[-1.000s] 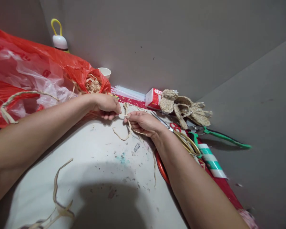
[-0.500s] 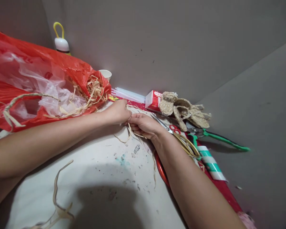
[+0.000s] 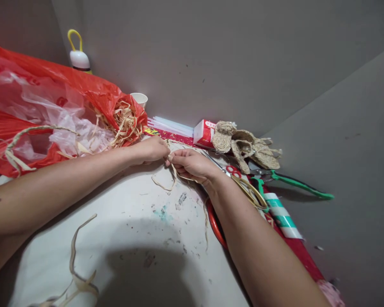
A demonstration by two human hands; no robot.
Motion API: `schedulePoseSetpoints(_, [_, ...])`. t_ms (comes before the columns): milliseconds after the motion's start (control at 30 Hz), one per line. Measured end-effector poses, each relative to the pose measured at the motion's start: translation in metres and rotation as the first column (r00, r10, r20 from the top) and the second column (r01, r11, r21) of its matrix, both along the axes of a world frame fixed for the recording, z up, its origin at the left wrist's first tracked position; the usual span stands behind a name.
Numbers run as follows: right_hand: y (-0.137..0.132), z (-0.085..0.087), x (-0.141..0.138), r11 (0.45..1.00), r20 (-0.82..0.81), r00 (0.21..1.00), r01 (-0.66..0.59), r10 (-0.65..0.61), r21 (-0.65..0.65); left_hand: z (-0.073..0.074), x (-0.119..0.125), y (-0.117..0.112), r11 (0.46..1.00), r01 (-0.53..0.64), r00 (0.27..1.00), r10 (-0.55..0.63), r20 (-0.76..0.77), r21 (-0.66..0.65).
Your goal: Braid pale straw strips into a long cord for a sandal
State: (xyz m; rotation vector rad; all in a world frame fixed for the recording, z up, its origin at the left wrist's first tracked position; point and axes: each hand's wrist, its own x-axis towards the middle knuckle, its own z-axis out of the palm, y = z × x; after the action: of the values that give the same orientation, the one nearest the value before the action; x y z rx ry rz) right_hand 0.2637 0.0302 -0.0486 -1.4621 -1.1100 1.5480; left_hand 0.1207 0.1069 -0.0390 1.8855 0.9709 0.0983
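Hands met over the table: left hand [image 3: 152, 150] and right hand [image 3: 192, 165] both pinched a thin straw strand [image 3: 172, 169], seemingly light, limp, best gripped near its ends.

A pale straw strand [image 3: 170, 170], apparently knotted, dangles from pinching fingertips over the white table.

Left hand [image 3: 151, 149], right hand [image 3: 192, 165]: both bare, no rings, no watch; forearms uncovered, sleeveless as far as visible
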Motion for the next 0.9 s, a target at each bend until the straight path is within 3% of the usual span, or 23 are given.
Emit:
schedulePoseSetpoints(167, [-0.002, 0.003, -0.003, 1.0, 0.107, 0.994, 0.004, -0.007, 0.023, -0.003, -0.001, 0.003, 0.999, 0.032, 0.999, -0.031, 0.03, -0.039])
schedulePoseSetpoints(333, [-0.003, 0.006, -0.003, 0.999, 0.193, 0.981, -0.003, -0.006, 0.045, -0.003, -0.003, 0.007, 0.968, 0.106, 0.985, -0.072, 0.156, -0.226])
schedulePoseSetpoints(467, [-0.002, 0.004, -0.005, 0.998, 0.28, 0.96, -0.005, -0.011, 0.055, -0.002, -0.003, 0.009, 0.943, 0.114, 0.985, -0.067, 0.16, -0.312])
schedulePoseSetpoints(900, [-0.003, 0.014, 0.002, 0.994, 0.41, 0.908, 0.048, -0.085, 0.099, -0.004, -0.002, 0.006, 0.954, 0.037, 0.984, 0.017, 0.177, -0.299])
